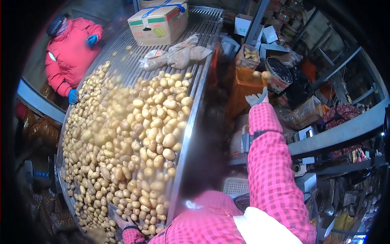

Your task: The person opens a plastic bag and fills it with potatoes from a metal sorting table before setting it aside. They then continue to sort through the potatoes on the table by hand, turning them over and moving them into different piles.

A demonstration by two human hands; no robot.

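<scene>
My right hand (257, 99), in a greyish glove, reaches out at the end of a pink checked sleeve. Its fingers are spread and nothing is in them. Just beyond the fingertips, two potatoes (261, 75) appear over an orange bin (248, 76), apart from the hand. At the bottom of the view my left hand (124, 222) lies low among the potatoes (134, 195) on the slatted metal table (191, 118). Its fingers look stretched out against the pile, partly hidden by potatoes.
A taped carton (156, 26) and crumpled plastic bags (178, 55) rest on the table's far end. Across the table stands a person in a red jacket (75, 53) with blue gloves. A container of potatoes (248, 56), a white basket (235, 186) and a metal rail (341, 132) are on the right.
</scene>
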